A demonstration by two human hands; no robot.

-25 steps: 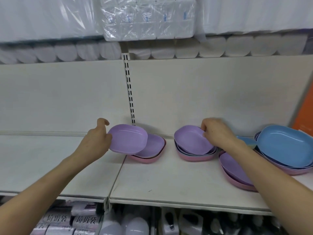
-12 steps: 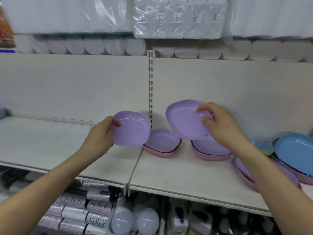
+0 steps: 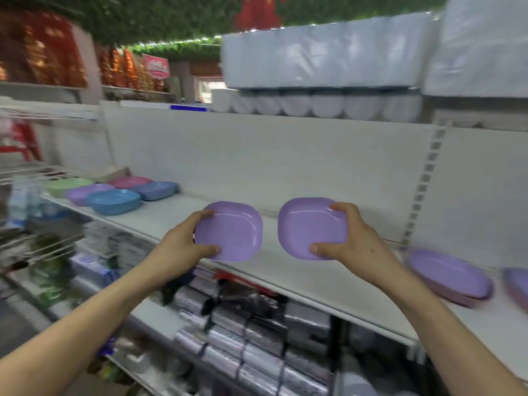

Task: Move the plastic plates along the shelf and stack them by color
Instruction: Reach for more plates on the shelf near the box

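Observation:
My left hand (image 3: 183, 247) grips one purple plate (image 3: 233, 231) by its left rim, and my right hand (image 3: 350, 241) grips a second purple plate (image 3: 305, 227) by its right rim. Both plates are held side by side above the white shelf (image 3: 285, 270), tilted toward me. At the shelf's far left sit stacks sorted by color: green (image 3: 64, 185), purple (image 3: 84, 192), blue (image 3: 114, 201), pink (image 3: 128, 181) and a darker blue stack (image 3: 155, 190). On the right lies a purple plate on a pink one (image 3: 448, 277).
Another purple plate (image 3: 517, 282) is cut off at the right edge. Wrapped packs fill the lower shelf (image 3: 251, 332). White paper rolls (image 3: 314, 104) line the upper shelf. Wire racks (image 3: 28, 172) stand at the left. The view is motion-blurred.
The view has swung left along the shelf. Both hands carried their purple plates leftward, away from the mixed stacks, and the sorted color stacks at the far left came into view.

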